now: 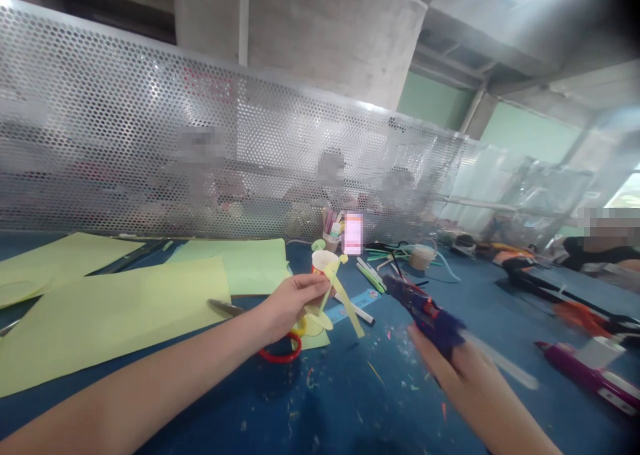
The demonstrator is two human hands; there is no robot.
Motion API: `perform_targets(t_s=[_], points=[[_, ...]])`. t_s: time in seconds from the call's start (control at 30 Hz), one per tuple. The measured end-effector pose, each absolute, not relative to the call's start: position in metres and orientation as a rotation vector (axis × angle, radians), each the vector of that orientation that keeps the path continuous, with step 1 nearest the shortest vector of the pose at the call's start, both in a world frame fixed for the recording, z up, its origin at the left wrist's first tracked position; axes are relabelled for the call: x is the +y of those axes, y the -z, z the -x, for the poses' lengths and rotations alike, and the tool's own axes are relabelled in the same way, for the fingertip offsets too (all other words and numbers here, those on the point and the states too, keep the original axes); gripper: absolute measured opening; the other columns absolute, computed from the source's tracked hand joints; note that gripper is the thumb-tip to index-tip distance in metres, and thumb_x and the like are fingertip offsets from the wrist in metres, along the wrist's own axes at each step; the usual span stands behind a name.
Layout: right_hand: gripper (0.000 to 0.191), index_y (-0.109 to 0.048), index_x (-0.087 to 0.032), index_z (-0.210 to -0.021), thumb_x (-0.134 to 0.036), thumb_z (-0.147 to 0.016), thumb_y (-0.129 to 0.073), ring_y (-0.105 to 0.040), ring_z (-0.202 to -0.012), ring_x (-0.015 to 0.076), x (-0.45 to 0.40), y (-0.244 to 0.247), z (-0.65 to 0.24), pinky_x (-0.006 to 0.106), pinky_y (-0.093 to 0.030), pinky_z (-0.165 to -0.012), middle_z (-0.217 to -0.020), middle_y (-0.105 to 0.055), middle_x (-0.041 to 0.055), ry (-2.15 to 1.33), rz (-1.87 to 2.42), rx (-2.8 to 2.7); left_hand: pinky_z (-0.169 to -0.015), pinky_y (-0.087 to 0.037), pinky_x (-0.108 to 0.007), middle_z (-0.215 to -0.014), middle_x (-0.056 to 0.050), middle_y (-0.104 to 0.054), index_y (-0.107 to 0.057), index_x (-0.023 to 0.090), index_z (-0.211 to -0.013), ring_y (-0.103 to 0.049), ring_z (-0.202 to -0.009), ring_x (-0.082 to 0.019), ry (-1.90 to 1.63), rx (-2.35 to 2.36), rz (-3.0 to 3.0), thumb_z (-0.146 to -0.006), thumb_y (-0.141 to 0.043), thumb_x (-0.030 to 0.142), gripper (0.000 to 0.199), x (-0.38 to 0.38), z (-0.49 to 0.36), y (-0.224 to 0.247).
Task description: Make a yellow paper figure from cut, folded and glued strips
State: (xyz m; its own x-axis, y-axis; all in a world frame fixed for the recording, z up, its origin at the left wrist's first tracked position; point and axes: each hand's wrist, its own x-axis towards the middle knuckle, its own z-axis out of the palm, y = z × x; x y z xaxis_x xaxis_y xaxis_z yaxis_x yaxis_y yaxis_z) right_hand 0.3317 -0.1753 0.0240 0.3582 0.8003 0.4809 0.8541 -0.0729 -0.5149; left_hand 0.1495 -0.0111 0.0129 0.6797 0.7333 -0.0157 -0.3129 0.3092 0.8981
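Near the middle, my left hand (295, 302) pinches a paper cup (325, 262) with a white rim and a pale yellow paper strip (350, 303) hanging from it. My right hand (455, 365) is wrapped round a dark blue glue gun (430, 315), its nozzle pointing up and left toward the cup. A clear glue stick (505, 363) sticks out behind the gun. Scissors with red and yellow handles (281, 350) lie beneath my left wrist. Yellow paper scraps (315, 323) rest just under the cup.
Yellow-green paper sheets (125, 308) cover the left of the blue table (350, 402). Markers (370, 274), a lit phone (353, 233) and a small tub (421, 257) stand or lie farther back. A purple glue gun (590, 375) is at right. People are behind the perforated screen (280, 128).
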Motion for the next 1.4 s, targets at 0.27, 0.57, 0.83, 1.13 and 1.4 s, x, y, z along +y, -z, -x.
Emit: perform_targets(t_s=[0.27,0.57,0.83,1.13,1.4], points=[[0.016,-0.048,-0.020,-0.084,-0.036,-0.081,-0.046,-0.057,-0.065,0.0200,-0.171,0.027,-0.393,0.035,-0.048,-0.065,-0.082,-0.050,0.0054,0.192,2.078,-1.662,-0.059,-0.042,-0.022,-0.072,-0.006,-0.068,-0.071,0.013,-0.077,-0.059,-0.065,-0.012,-0.695,0.467,-1.019,-0.062,-0.077,0.030,0.024,-0.016,-0.150,-0.013],[0.037,-0.058,-0.019,-0.097,-0.041,-0.069,-0.063,-0.058,-0.092,0.0270,-0.177,-0.005,-0.390,0.041,-0.045,-0.082,-0.095,-0.061,0.0099,-0.043,2.143,-1.806,-0.063,-0.043,-0.022,-0.074,-0.007,-0.069,-0.072,0.013,-0.079,-0.059,-0.067,-0.012,-0.703,0.450,-1.037,-0.062,-0.077,0.031,0.026,-0.014,-0.152,-0.010],[0.024,-0.063,-0.016,-0.085,-0.038,-0.079,-0.054,-0.061,-0.077,0.0182,-0.108,-0.055,-0.303,0.029,-0.046,-0.072,-0.082,-0.067,0.0046,-0.578,1.591,-1.628,-0.063,-0.042,-0.022,-0.073,-0.005,-0.068,-0.072,0.013,-0.079,-0.057,-0.063,-0.011,-0.747,0.472,-1.096,-0.066,-0.074,0.033,0.024,-0.019,-0.153,0.000],[0.028,-0.060,-0.015,-0.082,-0.042,-0.076,-0.058,-0.060,-0.072,0.0159,-0.082,-0.006,-0.302,0.026,-0.046,-0.069,-0.075,-0.065,0.0021,-0.746,1.452,-1.347,-0.071,-0.042,-0.025,-0.080,-0.006,-0.070,-0.072,0.014,-0.081,-0.059,-0.072,-0.014,-0.866,0.508,-1.143,-0.064,-0.075,0.032,0.025,-0.009,-0.159,0.024],[0.029,-0.060,-0.016,-0.077,-0.043,-0.067,-0.066,-0.057,-0.062,0.0138,-0.078,0.004,-0.300,0.026,-0.045,-0.064,-0.067,-0.060,-0.0006,-0.798,1.383,-1.206,-0.079,-0.042,-0.027,-0.084,-0.007,-0.071,-0.072,0.015,-0.083,-0.060,-0.077,-0.015,-0.857,0.519,-1.126,-0.063,-0.075,0.031,0.025,-0.008,-0.159,0.029]])
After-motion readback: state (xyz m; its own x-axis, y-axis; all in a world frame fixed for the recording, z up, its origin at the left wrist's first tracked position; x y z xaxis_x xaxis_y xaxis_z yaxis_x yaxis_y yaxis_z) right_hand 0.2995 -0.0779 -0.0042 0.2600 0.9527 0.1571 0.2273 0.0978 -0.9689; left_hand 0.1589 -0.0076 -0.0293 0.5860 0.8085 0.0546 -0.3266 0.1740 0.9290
